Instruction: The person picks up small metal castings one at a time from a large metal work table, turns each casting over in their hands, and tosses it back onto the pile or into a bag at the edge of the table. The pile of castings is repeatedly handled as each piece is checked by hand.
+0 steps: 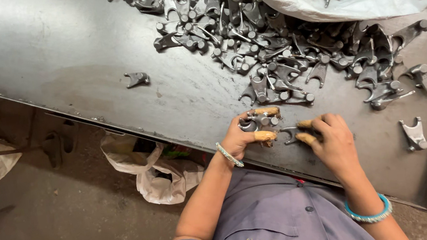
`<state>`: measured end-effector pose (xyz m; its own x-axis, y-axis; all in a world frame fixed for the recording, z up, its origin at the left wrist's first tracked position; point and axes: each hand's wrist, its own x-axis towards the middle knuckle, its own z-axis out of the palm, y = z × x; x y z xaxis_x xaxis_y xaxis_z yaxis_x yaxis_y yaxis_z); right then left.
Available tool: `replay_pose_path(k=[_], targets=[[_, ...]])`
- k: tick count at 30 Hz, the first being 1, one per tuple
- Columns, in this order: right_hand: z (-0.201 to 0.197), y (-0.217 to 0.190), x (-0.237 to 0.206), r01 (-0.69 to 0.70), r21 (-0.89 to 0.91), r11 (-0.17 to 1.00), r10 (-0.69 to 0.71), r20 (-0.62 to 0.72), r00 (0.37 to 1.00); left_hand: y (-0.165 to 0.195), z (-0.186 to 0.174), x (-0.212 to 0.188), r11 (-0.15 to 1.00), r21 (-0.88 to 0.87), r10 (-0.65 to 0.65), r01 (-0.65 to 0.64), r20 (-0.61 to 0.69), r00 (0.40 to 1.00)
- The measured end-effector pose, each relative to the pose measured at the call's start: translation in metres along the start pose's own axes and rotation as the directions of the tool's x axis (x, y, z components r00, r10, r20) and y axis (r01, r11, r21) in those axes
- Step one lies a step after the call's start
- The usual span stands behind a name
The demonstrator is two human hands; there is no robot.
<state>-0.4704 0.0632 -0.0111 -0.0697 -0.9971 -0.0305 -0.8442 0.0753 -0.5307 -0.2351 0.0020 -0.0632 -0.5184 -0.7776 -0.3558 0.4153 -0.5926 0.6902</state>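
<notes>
My left hand (244,135) grips a small grey forked metal part (260,123) near the table's front edge, with tan covers on the fingertips. My right hand (332,142) rests just to its right, its covered fingertips touching another forked metal part (290,134) that lies on the table. A large heap of the same grey forked parts (274,39) spreads across the dark metal table (58,51) beyond both hands.
A white sack (350,7) holding more parts lies at the top right. Single parts lie apart at the left (137,79) and at the right (414,135). White bags (151,179) sit on the floor under the table edge.
</notes>
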Motion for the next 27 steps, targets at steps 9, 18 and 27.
replay_pose_path(k=[9,18,27], targets=[[0.003,-0.001,-0.021,0.208,0.024,0.978,-0.205,-0.077,0.976,-0.015,-0.015,0.011,0.989,0.143,0.047,-0.038,-0.054,0.997],[0.015,0.010,-0.017,0.003,0.128,0.992,0.007,-0.075,0.997,-0.018,-0.020,0.012,0.961,-0.254,-0.074,0.113,0.157,0.985],[0.018,0.026,-0.030,-0.254,0.335,0.907,0.271,-0.005,0.963,-0.020,-0.011,0.018,0.965,-0.237,-0.072,0.113,0.175,0.982]])
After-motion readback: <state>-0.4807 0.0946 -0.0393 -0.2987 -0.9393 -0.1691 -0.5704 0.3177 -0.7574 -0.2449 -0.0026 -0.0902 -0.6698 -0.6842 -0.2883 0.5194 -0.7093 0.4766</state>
